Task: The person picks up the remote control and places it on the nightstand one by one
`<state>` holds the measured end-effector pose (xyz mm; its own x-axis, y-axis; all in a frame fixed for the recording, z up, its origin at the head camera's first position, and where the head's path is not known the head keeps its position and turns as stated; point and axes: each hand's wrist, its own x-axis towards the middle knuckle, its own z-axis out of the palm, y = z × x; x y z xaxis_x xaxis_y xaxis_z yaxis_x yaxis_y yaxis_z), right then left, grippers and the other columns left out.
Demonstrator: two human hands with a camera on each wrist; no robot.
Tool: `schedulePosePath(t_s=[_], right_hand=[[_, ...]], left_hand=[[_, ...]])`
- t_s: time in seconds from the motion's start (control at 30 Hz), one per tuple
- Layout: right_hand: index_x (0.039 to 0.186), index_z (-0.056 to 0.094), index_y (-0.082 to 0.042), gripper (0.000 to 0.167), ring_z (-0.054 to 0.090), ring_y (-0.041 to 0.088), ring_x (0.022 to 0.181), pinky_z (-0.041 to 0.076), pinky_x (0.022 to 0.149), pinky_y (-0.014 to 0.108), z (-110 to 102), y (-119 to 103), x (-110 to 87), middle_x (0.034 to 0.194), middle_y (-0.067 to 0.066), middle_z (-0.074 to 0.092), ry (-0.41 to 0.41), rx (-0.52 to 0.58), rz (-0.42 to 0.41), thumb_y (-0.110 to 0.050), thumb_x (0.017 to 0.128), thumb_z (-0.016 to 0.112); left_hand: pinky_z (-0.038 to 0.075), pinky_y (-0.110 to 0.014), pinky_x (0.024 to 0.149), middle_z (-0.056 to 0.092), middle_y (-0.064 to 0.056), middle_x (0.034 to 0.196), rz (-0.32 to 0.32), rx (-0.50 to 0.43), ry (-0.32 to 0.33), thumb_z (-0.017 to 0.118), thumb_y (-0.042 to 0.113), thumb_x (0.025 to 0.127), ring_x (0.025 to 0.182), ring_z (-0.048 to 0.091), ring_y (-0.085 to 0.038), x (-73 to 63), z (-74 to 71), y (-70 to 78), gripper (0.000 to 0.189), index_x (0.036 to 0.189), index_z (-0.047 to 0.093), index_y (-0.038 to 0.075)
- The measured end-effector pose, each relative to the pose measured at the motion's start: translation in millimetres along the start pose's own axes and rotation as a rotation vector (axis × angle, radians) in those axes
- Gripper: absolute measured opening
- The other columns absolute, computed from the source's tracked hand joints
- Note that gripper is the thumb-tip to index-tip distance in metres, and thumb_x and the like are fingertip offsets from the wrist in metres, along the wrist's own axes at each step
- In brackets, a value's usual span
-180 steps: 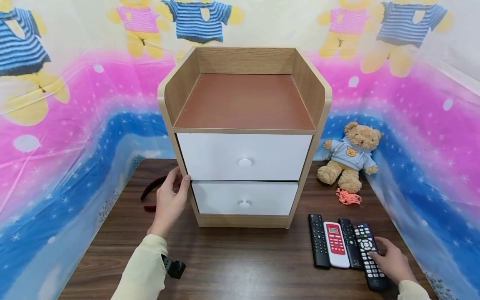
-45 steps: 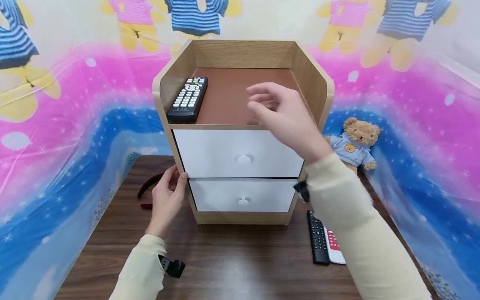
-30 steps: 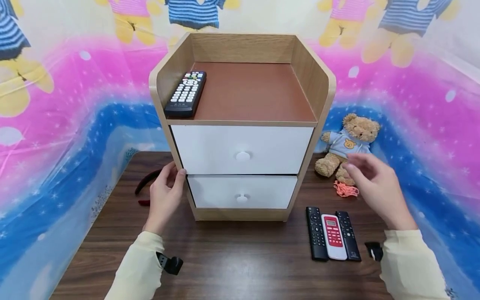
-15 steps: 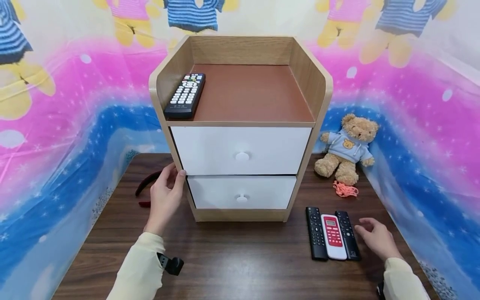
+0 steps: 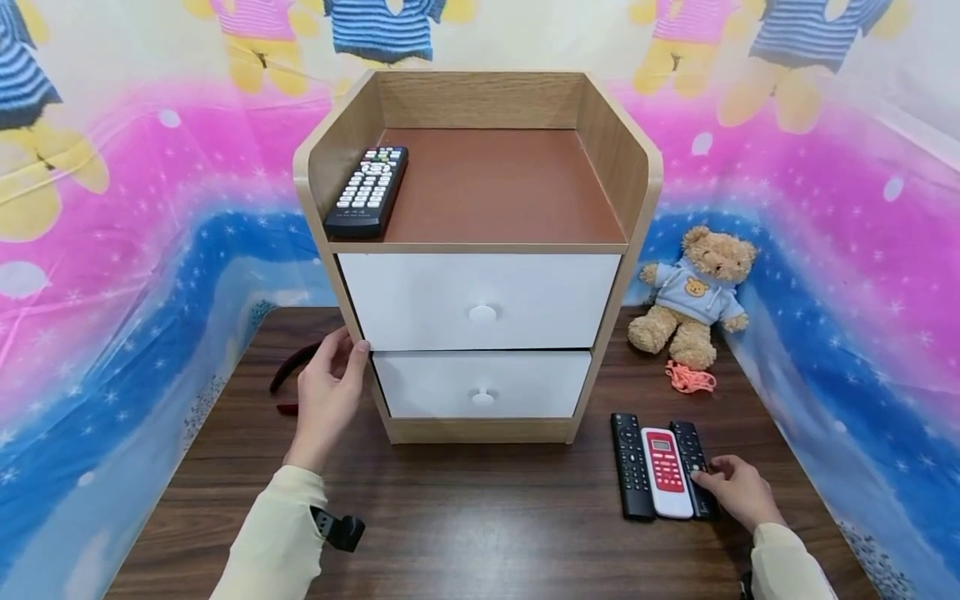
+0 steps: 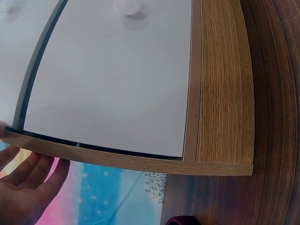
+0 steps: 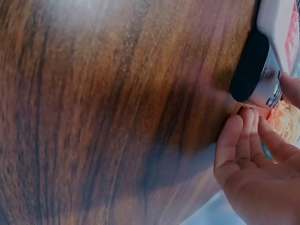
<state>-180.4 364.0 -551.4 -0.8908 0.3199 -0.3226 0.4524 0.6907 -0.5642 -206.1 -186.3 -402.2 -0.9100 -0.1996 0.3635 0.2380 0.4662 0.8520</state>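
Note:
A small wooden cabinet [image 5: 480,430] with two white drawers stands in the middle of the head view. My left hand [image 5: 324,408] holds its left side panel, thumb at the front edge and fingers against the outer side. On the table at right, three remote controls lie side by side: a black one [image 5: 630,462], a white one with a red face [image 5: 667,477] and another black one [image 5: 687,442]. My right hand [image 5: 742,493] grips this rightmost black one, thumb on its top and fingers by its right side. A black remote with white buttons [image 5: 367,196] lies on the cabinet's brown top, at left.
A teddy bear [image 5: 693,292] in a blue hoodie sits against the wall at back right, with a bundle of coral cord [image 5: 690,377] at its feet. A dark red curved object [image 5: 291,367] lies partly hidden behind my left hand. Patterned cloth surrounds the wooden table [image 5: 480,533].
The white-buttoned remote went from the table to the cabinet top. My right hand came back down and has moved left onto the rightmost black remote. My left hand stays at the cabinet.

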Motion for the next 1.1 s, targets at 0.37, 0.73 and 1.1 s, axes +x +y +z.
schedulePosePath(t_s=[0.37,0.73,1.1], right_hand=[[0.121,0.055,0.017,0.055,0.058,0.041,0.096,0.048,0.079,0.052,0.1,-6.7,-0.4,0.113,0.035,0.059,0.021,-0.022,0.001,-0.025,0.089,0.071],[0.124,0.054,0.015,0.045,0.059,0.039,0.095,0.048,0.078,0.049,-8.7,-15.2,-6.6,0.112,0.034,0.059,0.049,-0.008,-0.028,-0.015,0.092,0.066],[0.137,0.046,0.012,0.052,0.065,0.038,0.097,0.055,0.066,0.038,-34.7,-33.8,-29.7,0.118,0.035,0.061,0.094,0.107,-0.128,-0.013,0.095,0.064]], left_hand=[[0.041,-0.003,0.078,0.063,-0.017,0.120,0.030,0.000,0.012,0.054,0.031,0.103,0.110,0.062,-0.025,4.3,-1.0,3.6,0.043,0.138,0.055,0.005],[0.041,-0.006,0.076,0.062,-0.016,0.123,0.012,0.000,0.013,0.054,0.033,0.103,0.109,0.062,-0.026,3.1,0.3,3.5,0.045,0.139,0.054,0.006],[0.041,-0.005,0.077,0.062,-0.017,0.124,-0.004,0.008,0.010,0.054,0.032,0.103,0.111,0.062,-0.027,0.5,-0.1,2.5,0.045,0.139,0.054,0.005]])
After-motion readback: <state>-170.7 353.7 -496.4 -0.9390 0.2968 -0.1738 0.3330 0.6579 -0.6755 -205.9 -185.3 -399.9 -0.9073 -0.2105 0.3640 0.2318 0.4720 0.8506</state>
